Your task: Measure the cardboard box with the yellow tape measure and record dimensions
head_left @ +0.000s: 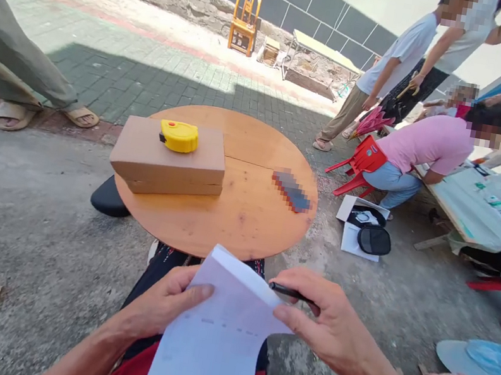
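Note:
White sheets of paper (214, 348), folded over at the top and faintly printed, are held above my lap. My left hand (168, 302) grips their left edge, thumb on top. At the right edge my right hand (328, 322) pinches the paper and also holds a dark pen (293, 293) between its fingers. Beyond the paper stands a round wooden table (243, 231). On it lie a closed brown cardboard box (168, 164) and, at the right, a blurred phone (292, 191). A yellow tape measure (179, 136) rests on the box.
An open white box (362, 225) sits on the ground right of the table. Further right, a person in pink (432, 138) sits on a red plastic chair (365, 159) at a covered table (473, 205). Others stand behind. At left are a person's trousered legs (18, 52).

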A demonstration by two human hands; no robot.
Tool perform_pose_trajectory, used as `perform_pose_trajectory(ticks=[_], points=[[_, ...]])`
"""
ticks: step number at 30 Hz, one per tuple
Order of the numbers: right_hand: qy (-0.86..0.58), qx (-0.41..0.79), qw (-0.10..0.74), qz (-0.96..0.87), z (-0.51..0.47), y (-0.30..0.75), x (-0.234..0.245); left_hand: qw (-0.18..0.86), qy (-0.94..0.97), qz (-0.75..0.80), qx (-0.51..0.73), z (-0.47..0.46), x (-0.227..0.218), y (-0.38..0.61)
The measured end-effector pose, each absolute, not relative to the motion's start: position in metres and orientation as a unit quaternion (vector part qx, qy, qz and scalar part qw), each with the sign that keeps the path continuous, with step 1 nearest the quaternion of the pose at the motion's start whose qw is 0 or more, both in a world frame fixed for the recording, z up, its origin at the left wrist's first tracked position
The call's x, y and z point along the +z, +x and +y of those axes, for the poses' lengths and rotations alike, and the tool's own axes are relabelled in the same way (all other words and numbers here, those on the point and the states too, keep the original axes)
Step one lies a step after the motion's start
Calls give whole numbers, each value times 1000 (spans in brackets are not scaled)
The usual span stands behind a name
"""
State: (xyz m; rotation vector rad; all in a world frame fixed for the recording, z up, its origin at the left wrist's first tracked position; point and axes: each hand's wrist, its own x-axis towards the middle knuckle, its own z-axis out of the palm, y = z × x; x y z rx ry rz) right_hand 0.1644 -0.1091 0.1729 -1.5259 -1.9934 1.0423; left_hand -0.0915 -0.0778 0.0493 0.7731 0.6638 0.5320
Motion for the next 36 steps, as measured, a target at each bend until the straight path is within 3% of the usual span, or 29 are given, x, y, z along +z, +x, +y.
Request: perform_pose_trajectory(ticks=[14, 22, 30, 36], points=[[-598, 299, 194, -718, -102, 184, 157, 847, 382, 311, 200, -66, 53, -76], [-619, 250, 141, -731, -64, 190, 151, 867, 355, 270, 223, -50, 58, -62], [-577, 407, 138, -695, -21, 198, 143, 879, 300, 272, 251, -37, 61, -59], [-576, 396, 144, -701, -10, 191, 147, 852, 353, 259, 289, -15, 70, -62]])
